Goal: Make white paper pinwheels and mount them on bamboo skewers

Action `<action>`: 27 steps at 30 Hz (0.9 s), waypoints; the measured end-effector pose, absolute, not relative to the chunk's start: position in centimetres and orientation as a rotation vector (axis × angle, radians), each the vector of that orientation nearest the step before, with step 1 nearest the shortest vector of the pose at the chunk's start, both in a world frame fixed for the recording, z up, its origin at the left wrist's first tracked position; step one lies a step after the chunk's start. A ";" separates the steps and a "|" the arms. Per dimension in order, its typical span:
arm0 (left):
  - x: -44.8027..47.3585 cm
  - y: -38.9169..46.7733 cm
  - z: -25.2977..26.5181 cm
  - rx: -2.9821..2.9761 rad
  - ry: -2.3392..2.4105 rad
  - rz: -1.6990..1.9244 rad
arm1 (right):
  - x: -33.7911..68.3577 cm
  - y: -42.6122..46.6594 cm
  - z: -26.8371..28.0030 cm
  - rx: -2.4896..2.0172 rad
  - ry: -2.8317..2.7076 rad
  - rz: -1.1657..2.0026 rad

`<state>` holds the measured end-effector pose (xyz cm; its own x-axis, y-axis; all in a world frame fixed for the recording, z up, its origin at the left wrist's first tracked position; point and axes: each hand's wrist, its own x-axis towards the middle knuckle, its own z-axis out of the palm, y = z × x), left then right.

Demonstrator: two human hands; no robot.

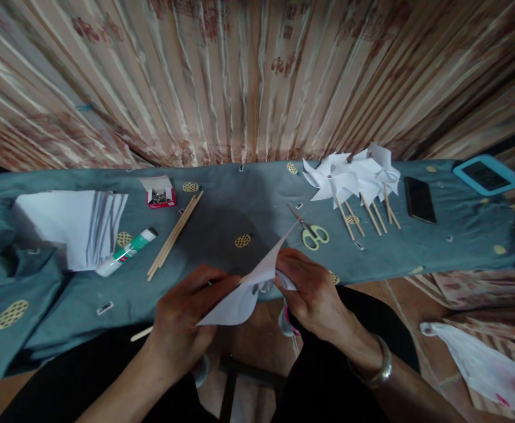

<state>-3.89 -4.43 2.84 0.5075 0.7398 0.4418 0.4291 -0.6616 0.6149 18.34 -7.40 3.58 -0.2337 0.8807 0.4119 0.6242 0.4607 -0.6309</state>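
Observation:
Over the table's front edge, a white paper pinwheel with curled blades is held between my two hands. My left hand grips it from the left, fingers closed. A wooden stick pokes out from behind that hand; the rest of it is hidden. On the other side, my right hand, with a bracelet at the wrist, pinches a folded part of the paper. Just beyond the right hand lie scissors with pale green handles. Several finished-looking pinwheels on sticks lie further back to the right.
A stack of white paper, a glue stick, loose wooden sticks and a small red box of metal pins occupy the left side. A phone and a blue-framed tablet lie at the right. Curtains hang behind.

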 end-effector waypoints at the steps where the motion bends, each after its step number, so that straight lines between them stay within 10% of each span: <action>1: -4.0 -4.4 2.6 2.328 0.969 0.983 | 18.3 -7.4 3.4 -1.256 -1.954 0.456; 27: -4.1 -0.9 3.0 2.302 0.894 0.773 | 19.0 -5.2 1.8 -1.382 -1.925 0.515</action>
<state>-4.07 -0.92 3.02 0.6143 0.7257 0.3098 0.4113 -0.6295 0.6592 18.98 -5.15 1.84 -0.1846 0.9328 0.3094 0.6540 0.3516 -0.6698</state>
